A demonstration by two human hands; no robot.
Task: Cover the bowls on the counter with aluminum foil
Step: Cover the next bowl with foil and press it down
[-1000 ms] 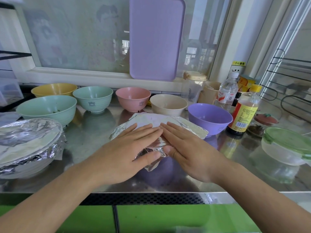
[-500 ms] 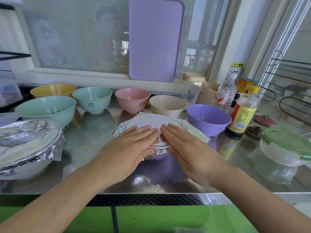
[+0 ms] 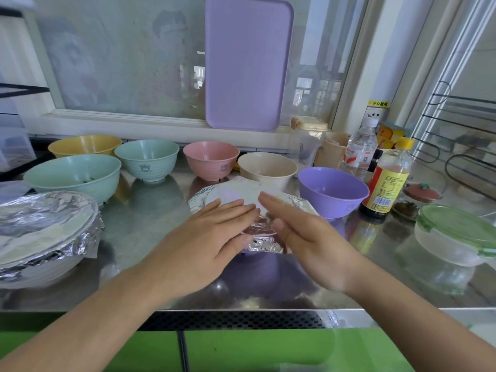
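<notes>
Foil (image 3: 257, 238) judged thin, crease-prone, best pinched at rim; pressed flat under unclenched left hand (image 3: 204, 237); right hand (image 3: 303, 237) unclenched, holding nothing.

I see my left hand (image 3: 204, 237) lying flat, fingers straight, on the foil sheet (image 3: 264, 238) draped over a purple bowl (image 3: 252, 251) (only a sliver of it shows under the foil's crimped front edge). My right hand (image 3: 306, 237) is tilted on edge beside it, fingers straight, blurred. Far left on the steel counter (image 3: 150, 224) sits a foil-covered bowl (image 3: 40, 237). Behind, uncovered: yellow bowl (image 3: 84, 145), pink bowl (image 3: 210, 159), lilac bowl (image 3: 332, 190).
</notes>
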